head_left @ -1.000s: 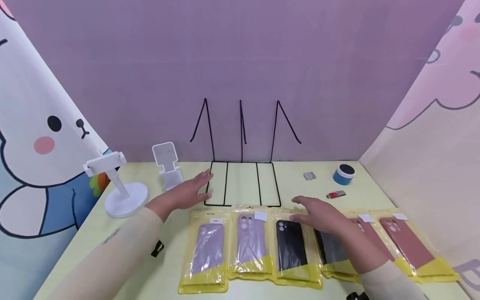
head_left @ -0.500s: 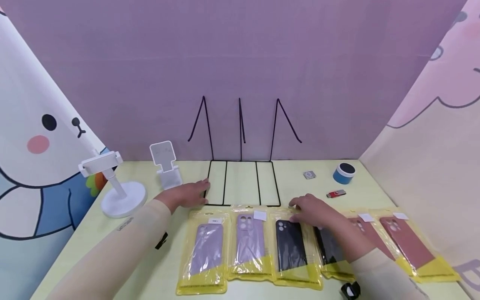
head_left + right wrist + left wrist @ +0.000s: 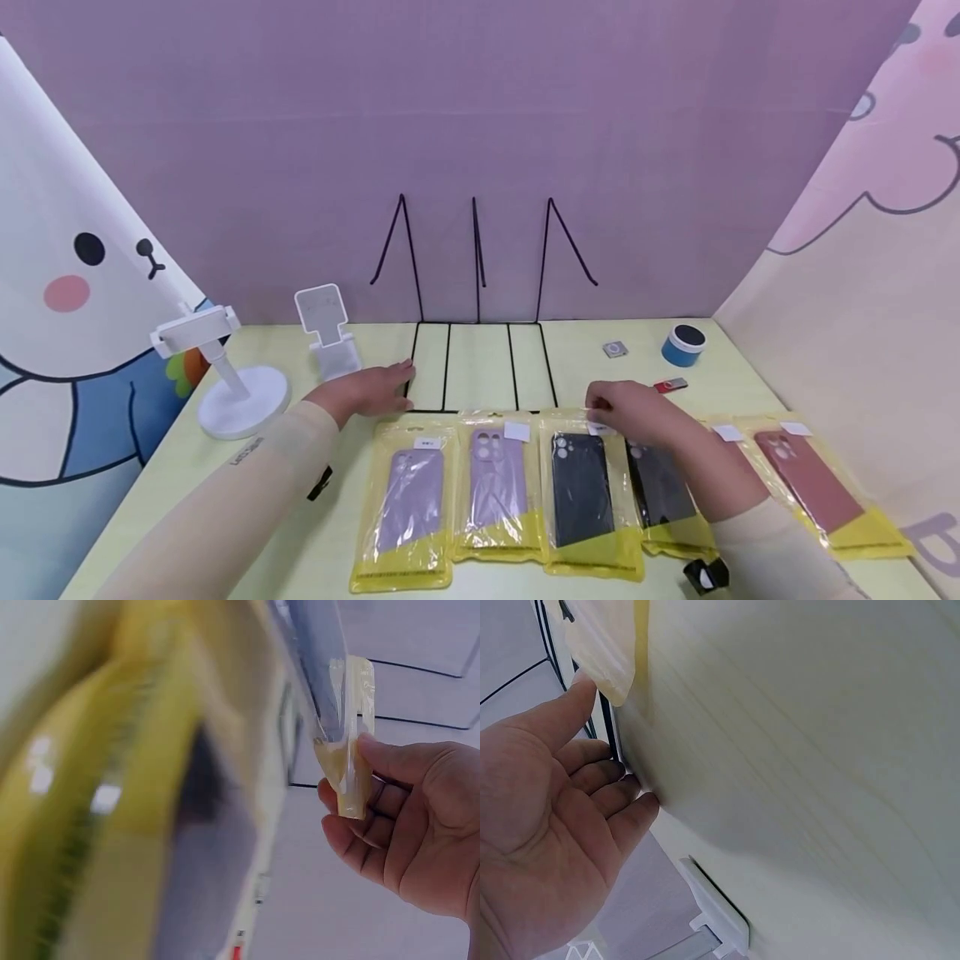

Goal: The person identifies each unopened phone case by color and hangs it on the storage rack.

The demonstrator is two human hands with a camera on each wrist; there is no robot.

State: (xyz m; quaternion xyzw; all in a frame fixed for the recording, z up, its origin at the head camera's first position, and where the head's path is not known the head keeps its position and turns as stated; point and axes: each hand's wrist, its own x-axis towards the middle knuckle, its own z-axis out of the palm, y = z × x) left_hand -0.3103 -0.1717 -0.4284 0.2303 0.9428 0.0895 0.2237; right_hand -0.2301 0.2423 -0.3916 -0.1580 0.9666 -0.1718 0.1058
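The black-case bag [image 3: 585, 546] has its top edge in the right hand [image 3: 641, 414], which pinches it between thumb and fingers. The rest of the bag is below that grip. It is thin, shiny plastic, see-through with a yellow bottom, and the black phone case [image 3: 581, 483] inside is flat with round corners. Left of the grip lie two purple-case bags [image 3: 497, 487]. Past the grip, to its left, stands a thin black wire rack [image 3: 477, 322]. Far left of the grip, the left hand [image 3: 372, 392] holds nothing, fingers loose, beside the rack; I can't tell if they touch.
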